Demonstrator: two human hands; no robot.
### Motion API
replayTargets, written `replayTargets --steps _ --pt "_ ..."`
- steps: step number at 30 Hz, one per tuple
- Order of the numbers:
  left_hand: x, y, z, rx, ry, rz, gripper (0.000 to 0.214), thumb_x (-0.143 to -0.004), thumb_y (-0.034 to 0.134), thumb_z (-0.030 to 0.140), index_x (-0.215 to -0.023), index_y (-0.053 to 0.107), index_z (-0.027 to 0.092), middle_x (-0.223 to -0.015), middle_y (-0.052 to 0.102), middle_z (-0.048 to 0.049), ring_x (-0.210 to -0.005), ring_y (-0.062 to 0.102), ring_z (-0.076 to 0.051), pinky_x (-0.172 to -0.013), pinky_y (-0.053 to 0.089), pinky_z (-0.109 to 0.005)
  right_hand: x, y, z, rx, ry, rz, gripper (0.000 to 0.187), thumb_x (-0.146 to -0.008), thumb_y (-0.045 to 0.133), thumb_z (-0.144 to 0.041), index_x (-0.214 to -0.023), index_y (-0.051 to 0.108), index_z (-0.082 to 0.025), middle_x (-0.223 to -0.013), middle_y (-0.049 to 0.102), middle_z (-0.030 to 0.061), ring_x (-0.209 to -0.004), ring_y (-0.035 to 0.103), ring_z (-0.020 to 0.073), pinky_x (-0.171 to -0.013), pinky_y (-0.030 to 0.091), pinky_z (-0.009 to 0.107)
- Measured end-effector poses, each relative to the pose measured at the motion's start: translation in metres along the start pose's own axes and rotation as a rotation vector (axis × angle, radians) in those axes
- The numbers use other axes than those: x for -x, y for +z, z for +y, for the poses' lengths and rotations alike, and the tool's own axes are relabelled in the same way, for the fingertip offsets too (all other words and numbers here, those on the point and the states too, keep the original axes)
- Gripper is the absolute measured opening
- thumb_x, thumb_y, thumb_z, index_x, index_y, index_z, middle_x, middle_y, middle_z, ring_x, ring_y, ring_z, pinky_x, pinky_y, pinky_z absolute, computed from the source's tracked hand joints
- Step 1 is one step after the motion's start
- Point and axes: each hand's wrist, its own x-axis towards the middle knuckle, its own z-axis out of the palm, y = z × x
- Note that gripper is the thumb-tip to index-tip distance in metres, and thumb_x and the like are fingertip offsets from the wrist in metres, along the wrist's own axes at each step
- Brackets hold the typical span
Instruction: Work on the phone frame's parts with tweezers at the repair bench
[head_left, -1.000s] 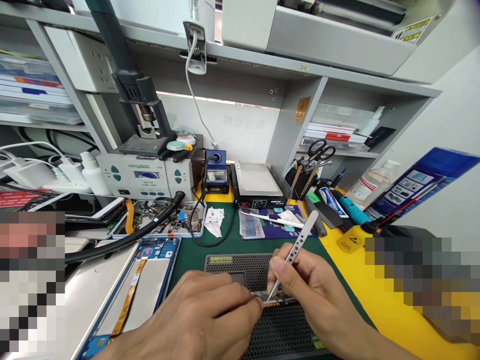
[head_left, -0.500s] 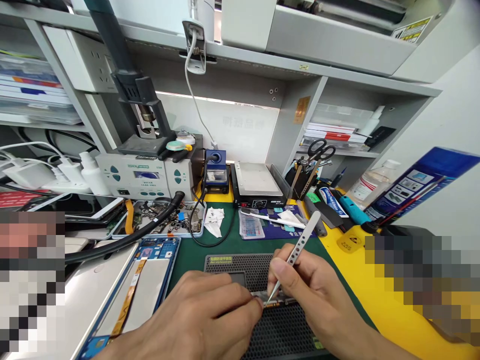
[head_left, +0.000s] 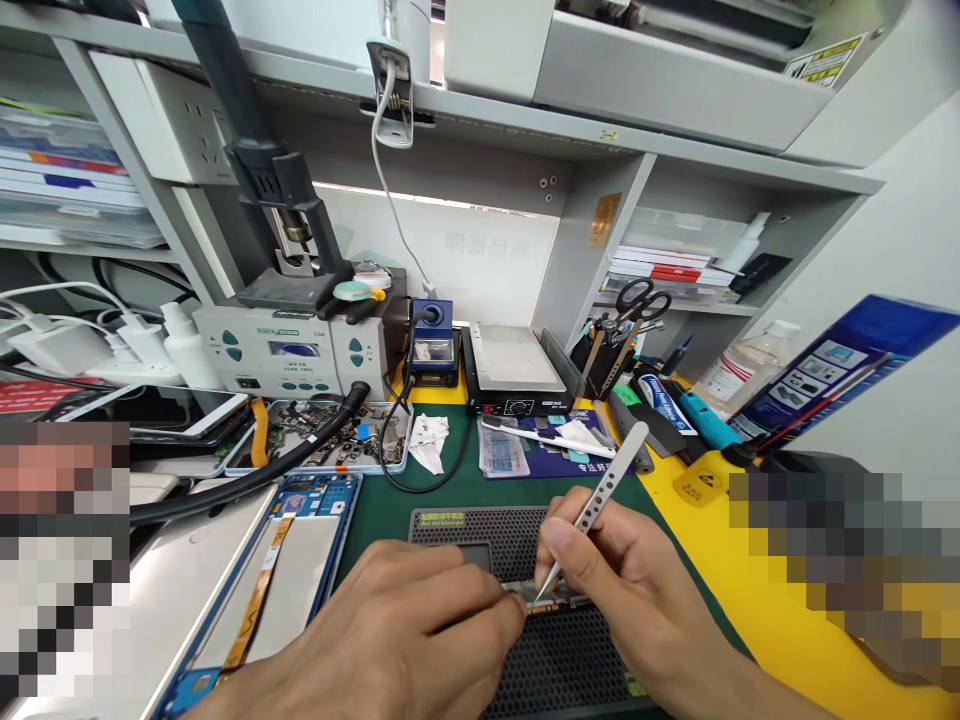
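- While the head view took in both hands, the slim part lay on or just above the middle of the black pad.
- The left hand, over the pad's left side, had its fingers bent down at the part's left end; the thumb was hidden, so its hold could not be told.
- The right hand, at the pad's right side, had its fingers closed around the tweezers; their tip stood at the part, contact too small to tell.
- The part looked light, thin and fragile, probably best held by its edges; the tweezers seemed stiff, their holes perhaps aiding grip.
- Left of the pad, a blue frame limited sideways room; the yellow bench right of the pad seemed to allow more.
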Motion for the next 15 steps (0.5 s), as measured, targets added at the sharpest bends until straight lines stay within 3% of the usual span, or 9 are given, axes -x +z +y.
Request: replayTargets --steps 6,12,15 --pt "-0.0003 -0.0023 0.0012 -0.003 0.0 -0.006 0.025 -0.095 0.049 0.005 -0.088 0.07 0.015 -0.075 0.069 -0.0014 -0.065 0.065 -0.015 -0.06 0.055 -0.027 0.0044 -0.0006 -0.0001 0.045 -0.077 -0.015 0.04 -0.105 0.045 -0.048 -0.077 0.053 -0.02 -0.074 0.048 -0.0016 -0.068 0.045 0.015 -0.064 0.039 0.027" --pt "-0.001 0.0013 0.0003 -0.024 0.011 0.079 0.024 -0.096 0.05 0.007 -0.085 0.067 0.018 -0.072 0.068 -0.0002 -0.065 0.067 -0.013 -0.064 0.057 -0.022 0.0027 0.0001 0.0014 0.028 -0.06 -0.004 0.041 -0.105 0.045 -0.049 -0.077 0.053 -0.02 -0.073 0.047 -0.0018 -0.067 0.044 0.015 -0.064 0.039 0.027" --pt "-0.0005 0.0052 -0.0027 -0.017 0.012 0.063 0.023 -0.096 0.05 0.007 -0.085 0.067 0.018 -0.072 0.069 -0.0006 -0.065 0.067 -0.013 -0.063 0.056 -0.022 0.0011 0.0 0.0021 0.02 -0.057 0.008 0.042 -0.105 0.044 -0.05 -0.076 0.053 -0.02 -0.073 0.047 -0.0019 -0.066 0.044 0.0148 -0.063 0.039 0.027"
